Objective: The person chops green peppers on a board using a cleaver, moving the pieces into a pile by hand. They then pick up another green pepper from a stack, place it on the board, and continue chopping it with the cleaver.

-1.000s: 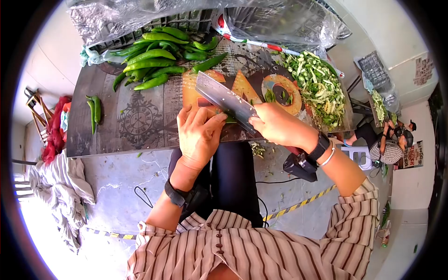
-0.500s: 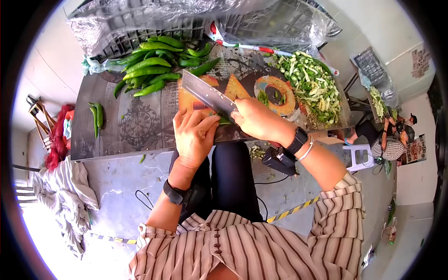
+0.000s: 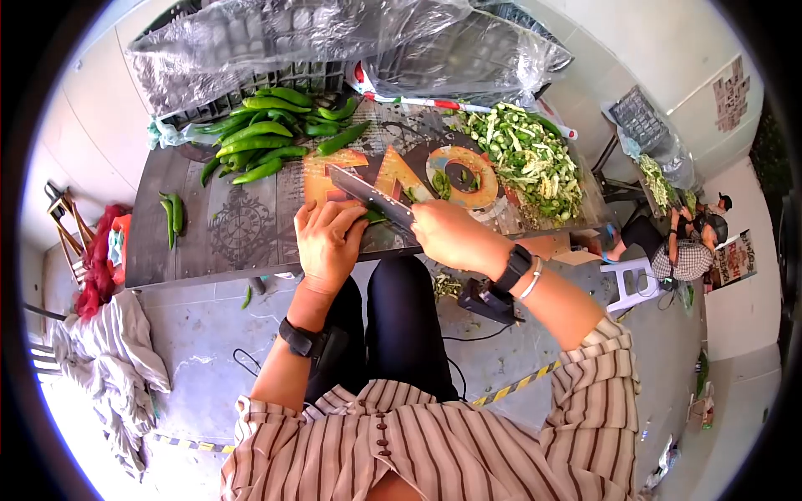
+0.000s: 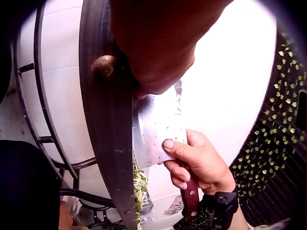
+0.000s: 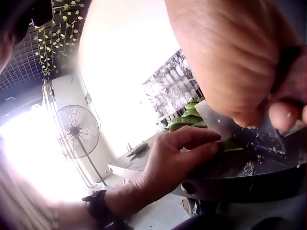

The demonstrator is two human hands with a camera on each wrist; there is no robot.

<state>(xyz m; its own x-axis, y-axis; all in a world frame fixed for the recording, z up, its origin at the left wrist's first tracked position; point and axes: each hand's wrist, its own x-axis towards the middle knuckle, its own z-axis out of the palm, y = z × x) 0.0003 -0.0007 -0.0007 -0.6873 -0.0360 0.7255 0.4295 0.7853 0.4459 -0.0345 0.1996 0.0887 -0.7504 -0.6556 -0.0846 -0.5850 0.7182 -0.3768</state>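
Observation:
My right hand [image 3: 458, 235] grips a cleaver [image 4: 158, 129], its thumb against the blade and its fingers around the dark red handle [image 4: 190, 197]. Beside the blade, near the table's front edge, my left hand [image 3: 328, 246] pinches a green chili pepper [image 5: 232, 145] against the tabletop with bent fingers. Most of this pepper is hidden by the fingers and the blade. Small pale bits cling to the cleaver's side. A pile of whole green chilies [image 3: 261, 140] lies at the back left, and a heap of chopped chili [image 3: 535, 163] covers the right end.
Two whole chilies [image 3: 172, 215] lie at the table's left end. Plastic-covered crates [image 3: 292, 50] stand along the back. Loose green pieces [image 3: 441, 184] lie beyond the blade. A black boxy device [image 3: 489, 302] shows below my right wrist. Another person [image 3: 693, 246] sits at the far right.
The head view has shifted. My right hand and the cleaver have come closer to my left hand, and the blade now shows more edge-on. My left hand keeps its hold on the chili.

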